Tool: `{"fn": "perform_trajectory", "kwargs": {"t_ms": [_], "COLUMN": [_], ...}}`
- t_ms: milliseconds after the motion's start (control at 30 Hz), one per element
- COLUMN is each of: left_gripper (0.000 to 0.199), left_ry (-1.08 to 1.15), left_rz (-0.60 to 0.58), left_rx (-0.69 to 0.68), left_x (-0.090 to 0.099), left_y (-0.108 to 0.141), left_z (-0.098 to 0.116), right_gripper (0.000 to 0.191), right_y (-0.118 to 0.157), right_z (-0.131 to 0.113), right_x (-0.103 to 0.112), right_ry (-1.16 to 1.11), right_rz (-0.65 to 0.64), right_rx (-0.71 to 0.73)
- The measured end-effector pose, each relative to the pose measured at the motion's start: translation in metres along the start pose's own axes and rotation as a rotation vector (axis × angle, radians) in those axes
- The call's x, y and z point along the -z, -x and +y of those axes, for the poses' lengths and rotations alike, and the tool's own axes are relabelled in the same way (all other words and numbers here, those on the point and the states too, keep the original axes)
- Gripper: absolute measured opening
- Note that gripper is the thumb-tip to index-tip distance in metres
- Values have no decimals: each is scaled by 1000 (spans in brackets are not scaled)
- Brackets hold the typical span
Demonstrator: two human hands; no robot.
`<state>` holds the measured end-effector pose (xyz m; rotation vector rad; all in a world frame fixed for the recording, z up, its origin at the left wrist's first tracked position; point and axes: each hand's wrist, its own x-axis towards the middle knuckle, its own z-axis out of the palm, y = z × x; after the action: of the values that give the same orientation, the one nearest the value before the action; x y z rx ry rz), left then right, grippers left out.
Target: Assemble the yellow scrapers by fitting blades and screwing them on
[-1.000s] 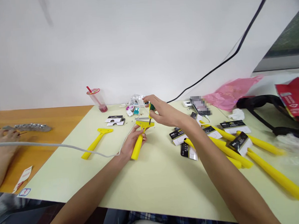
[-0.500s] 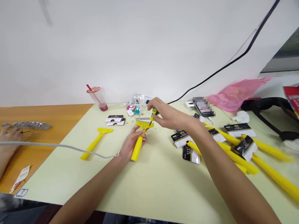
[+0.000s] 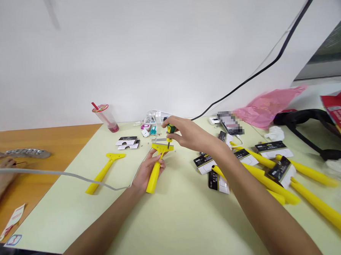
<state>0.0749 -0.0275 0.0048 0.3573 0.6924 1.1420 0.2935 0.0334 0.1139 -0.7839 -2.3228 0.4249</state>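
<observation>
A person's left hand (image 3: 146, 172) grips the smooth yellow plastic scraper (image 3: 154, 178) by its tapered handle, above the pale laminate desk (image 3: 175, 226); the right hand (image 3: 189, 134), fingers curled, pinches a green-and-yellow screwdriver (image 3: 171, 129), its thin steel shaft meeting the scraper's flat T-shaped head; a matching scraper (image 3: 104, 171) lies nearby.
</observation>
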Motion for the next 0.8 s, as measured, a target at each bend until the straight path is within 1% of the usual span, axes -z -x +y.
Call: {"fn": "perform_trajectory", "kwargs": {"t_ms": [67, 100, 200, 333, 367, 433, 500, 567, 633, 667, 733, 800], "left_gripper": [58, 58, 55, 54, 54, 54, 56, 57, 58, 58, 60, 62], "left_ry": [0, -6, -26, 3, 16, 35, 41, 36, 26, 23, 26, 38], "left_rz": [-2, -8, -20, -7, -7, -6, -5, -8, -7, -2, 13, 23], "left_rx": [-3, -6, -15, -13, -10, -4, -1, 0, 1, 1, 3, 3], "left_x": [1, 2, 3, 5, 5, 5, 4, 3, 3, 3, 3, 2], "left_y": [-1, -1, -2, -3, -3, -3, -2, -1, -1, -1, -1, 0], "left_z": [0, 0, -1, -1, -1, 0, 1, 1, 1, 1, 1, 1], "right_gripper": [8, 6, 11, 28, 28, 21, 16, 17, 22, 27, 40, 48], "right_y": [-2, -2, -1, 1, 1, -2, -4, -5, -5, -4, -2, -2], "right_z": [-2, -2, -2, 5, 7, 8, 6, 3, 2, 2, 4, 8], "right_x": [-1, -3, -6, -9, -9, -11, -13, -15, -16, -17, -18, -19], "right_ry": [46, 75, 101, -59, -104, -150, -113, -42, -19, -32, -86, -151], "right_rz": [0, -4, -5, -5, 2, 24, 41, 48, 39, 27, 7, 4], "right_rx": [-22, -39, -87, -18, -3, 1, -14, -33, -35, -22, 11, 18]}}
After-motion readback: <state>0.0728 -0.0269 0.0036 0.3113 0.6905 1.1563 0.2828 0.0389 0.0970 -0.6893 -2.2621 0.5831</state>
